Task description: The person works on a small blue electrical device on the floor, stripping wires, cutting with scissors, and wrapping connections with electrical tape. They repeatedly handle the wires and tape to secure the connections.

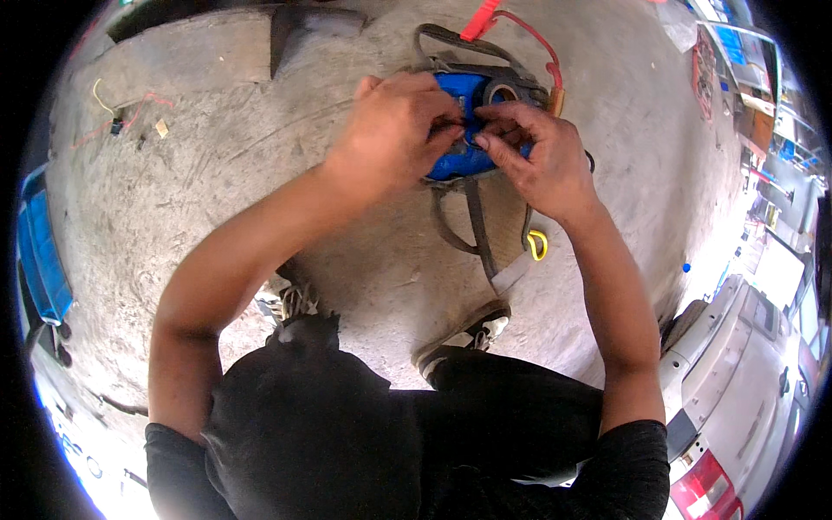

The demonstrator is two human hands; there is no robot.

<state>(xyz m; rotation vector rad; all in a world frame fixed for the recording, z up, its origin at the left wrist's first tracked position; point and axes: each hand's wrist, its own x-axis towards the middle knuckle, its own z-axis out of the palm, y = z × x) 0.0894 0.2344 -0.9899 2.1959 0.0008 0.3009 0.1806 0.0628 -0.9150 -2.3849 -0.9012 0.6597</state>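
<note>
On the concrete floor ahead of me lies a blue-bodied device (459, 87) with dark edges, a round ring-shaped part (501, 94) and black straps or cables (475, 217) about it. My left hand (390, 126) is over its left side, fingers closed in a pinch near the middle. From the right, my right hand (542, 152) meets it, thumb and fingertips pinched together close to the left fingertips. Whatever small part sits between the fingers is hidden. A red clamp-like piece (481, 19) and a red cable (537, 39) are at the device's far side.
A yellow loop (538, 245) lies nearer me, by my shoe (472, 334). Far left are a block-like slab (199, 61) and thin wires with a small black connector (116, 126). A blue crate (43, 251) stands at the left edge, a white vehicle (728, 381) at the right.
</note>
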